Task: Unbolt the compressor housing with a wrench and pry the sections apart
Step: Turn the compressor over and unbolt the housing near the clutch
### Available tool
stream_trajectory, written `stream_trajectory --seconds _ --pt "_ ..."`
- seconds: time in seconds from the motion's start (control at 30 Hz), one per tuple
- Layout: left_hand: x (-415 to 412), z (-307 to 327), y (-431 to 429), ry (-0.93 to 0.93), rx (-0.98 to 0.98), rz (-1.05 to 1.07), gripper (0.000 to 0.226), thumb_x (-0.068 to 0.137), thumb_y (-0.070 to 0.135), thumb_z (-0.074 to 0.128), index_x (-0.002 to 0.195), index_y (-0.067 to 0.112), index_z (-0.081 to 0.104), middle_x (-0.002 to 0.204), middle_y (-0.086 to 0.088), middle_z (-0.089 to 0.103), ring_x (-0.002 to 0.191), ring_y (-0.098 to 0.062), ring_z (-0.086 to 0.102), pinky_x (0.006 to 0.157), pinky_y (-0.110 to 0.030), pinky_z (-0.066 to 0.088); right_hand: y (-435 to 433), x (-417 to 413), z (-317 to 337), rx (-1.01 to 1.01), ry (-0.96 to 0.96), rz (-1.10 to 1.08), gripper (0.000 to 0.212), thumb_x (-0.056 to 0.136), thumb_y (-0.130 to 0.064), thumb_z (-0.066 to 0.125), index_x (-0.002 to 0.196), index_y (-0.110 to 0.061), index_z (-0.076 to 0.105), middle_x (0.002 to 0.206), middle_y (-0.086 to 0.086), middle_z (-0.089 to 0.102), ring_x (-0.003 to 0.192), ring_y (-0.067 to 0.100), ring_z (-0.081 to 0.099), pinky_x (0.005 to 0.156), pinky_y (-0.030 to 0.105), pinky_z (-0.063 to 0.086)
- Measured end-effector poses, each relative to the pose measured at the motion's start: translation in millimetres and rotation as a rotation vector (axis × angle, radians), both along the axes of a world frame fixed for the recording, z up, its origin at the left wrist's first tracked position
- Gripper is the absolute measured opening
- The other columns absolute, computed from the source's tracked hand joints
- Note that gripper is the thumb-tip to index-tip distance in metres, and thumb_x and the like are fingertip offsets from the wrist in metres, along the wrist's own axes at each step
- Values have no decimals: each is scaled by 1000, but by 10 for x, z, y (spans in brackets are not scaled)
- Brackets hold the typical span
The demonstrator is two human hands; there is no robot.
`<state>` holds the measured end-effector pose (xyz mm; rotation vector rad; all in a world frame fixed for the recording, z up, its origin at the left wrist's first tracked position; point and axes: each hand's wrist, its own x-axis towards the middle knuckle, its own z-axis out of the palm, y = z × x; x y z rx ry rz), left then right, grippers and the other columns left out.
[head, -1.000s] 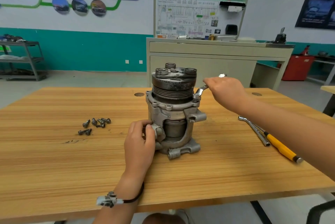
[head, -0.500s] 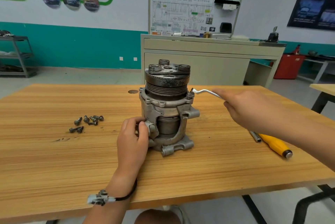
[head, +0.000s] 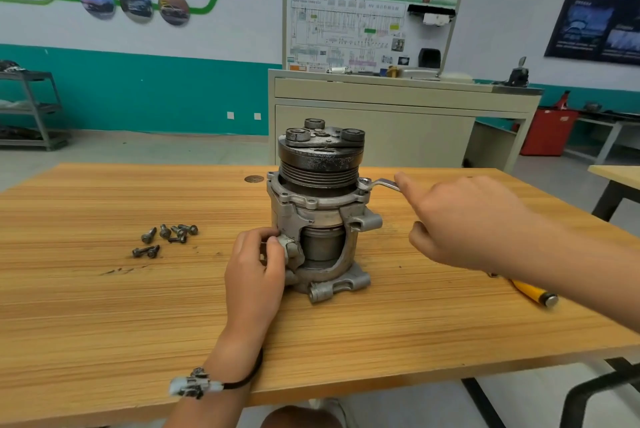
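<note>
- One compressor is standing upright at the middle of a wooden table, pulley end up, between the person's two hands.
- The left hand is gripping the compressor low on its left side, fingers and thumb curling round a lug on the grey housing.
- The right hand is hovering just right of the compressor at flange height. Its forefinger is stretching out straight along the handle of the wrench and its thumb is bending underneath.
- The rest of the wrench's handle is disappearing behind that hand, so it is impossible to say whether the other fingers are closing on it.
- The single wrench is lying level, with its ring end sitting on the upper right corner of the housing flange, just below the grooved pulley.
- Three round bosses are showing on the plate on top of the pulley.
- Loose bolts are lying in a small cluster on the table, well to the left of the left hand. About seven are showing, though several are overlapping and the count is unsure.
- One yellow-handled tool is lying on the table at the right, mostly hidden under the right forearm.
- One dark cord band with a pale charm is circling the left wrist.
</note>
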<state>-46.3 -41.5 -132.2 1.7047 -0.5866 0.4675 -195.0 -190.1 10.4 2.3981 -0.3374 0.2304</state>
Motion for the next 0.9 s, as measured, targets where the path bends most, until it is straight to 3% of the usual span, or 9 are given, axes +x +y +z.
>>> stream_trajectory --seconds 0.07,0.2,0.3,0.37,0.47,0.53,0.63,0.7,0.9 --pt "-2 -1 2 2 -3 -6 16 92 9 48 98 13 63 95 3 58 86 4 51 69 -12 37 -140 11 64 12 -7 27 54 94 -33 29 144 -23 11 57 -7 40 47 6 36 39 22 24" --pt "17 -12 -4 0 -4 -7 16 91 10 48 96 17 62 93 7 57 88 6 52 68 -11 37 -385 211 136 -61 21 -21 41 91 -11 47 127 -19 31 60 -5 38 48 10 38 41 21 28" --pt "21 -14 -11 0 -4 -5 16 91 10 48 96 17 61 92 8 56 88 6 51 69 -13 38 -520 448 75 -8 -36 -24 27 90 -3 46 115 -11 42 67 -3 37 66 18 49 54 28 39" --pt "19 -12 -12 1 1 -2 16 91 10 48 97 15 62 93 7 57 88 5 51 70 -14 39 -585 610 -33 35 -108 45 28 90 1 41 116 -8 45 82 1 49 81 22 55 64 30 44" --pt "13 -11 -5 -9 9 -2 16 91 10 48 98 14 62 94 4 58 88 5 51 71 -14 38 -654 778 -217 86 -225 130 33 92 0 37 122 -9 47 106 6 62 94 23 57 79 28 40" --pt "12 -8 -1 -18 15 0 16 92 10 48 98 14 62 95 3 58 87 5 51 71 -13 38 -666 759 -272 138 -292 159 31 95 -5 36 121 -11 51 102 5 65 90 23 59 85 28 38" --pt "12 -8 -2 -28 21 11 16 91 8 48 97 13 62 93 3 58 86 6 50 71 -6 36 -625 514 -285 366 -458 215 30 98 -17 39 124 -13 52 80 5 65 70 27 59 62 36 45" --pt "11 -7 -9 -34 24 19 16 92 7 48 97 12 62 93 3 57 85 3 50 72 -4 35 -552 290 -273 538 -542 254 34 97 -22 39 131 -16 45 66 3 58 58 24 54 48 32 40" --pt "-1 -3 -18 -40 40 43 16 91 6 49 98 9 63 96 2 56 89 -11 50 80 -26 35 -441 -6 -171 512 -364 135 39 96 -22 39 134 -28 41 78 2 61 70 22 57 62 37 49"
